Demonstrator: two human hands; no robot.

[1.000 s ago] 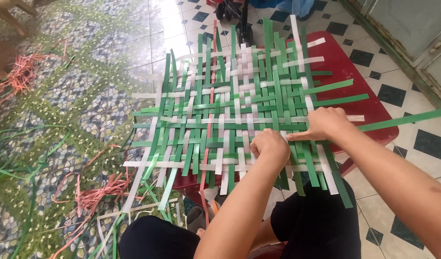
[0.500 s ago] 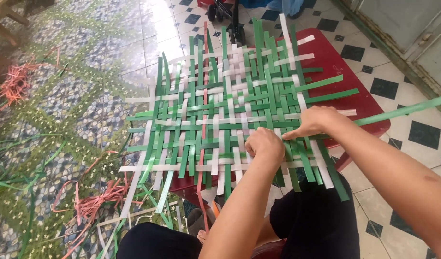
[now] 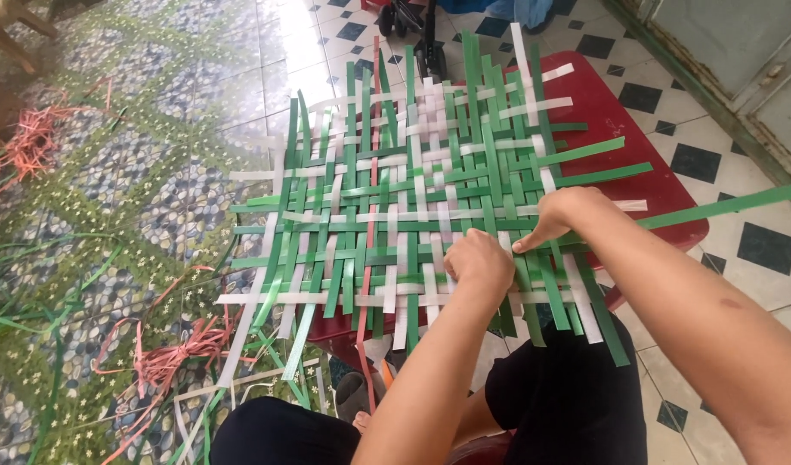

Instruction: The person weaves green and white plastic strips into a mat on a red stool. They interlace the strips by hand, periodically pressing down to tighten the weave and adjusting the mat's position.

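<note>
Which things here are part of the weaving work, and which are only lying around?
In the work:
- woven mat of green and white strips
- long green strip running off to the right
- left hand and right hand pressing on the mat
- red stool under the mat

Lying about:
- orange scrap strips
- loose green strips on the floor

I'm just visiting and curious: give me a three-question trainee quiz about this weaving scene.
1. True or false: both hands rest on the flat woven mat of green and white plastic strips.
2. Which hand is beside the long green strip that trails off to the right? A) left hand B) right hand
3. Fill in: the mat lies on a low ____ plastic stool.

Key: 1 true; 2 B; 3 red.
</note>
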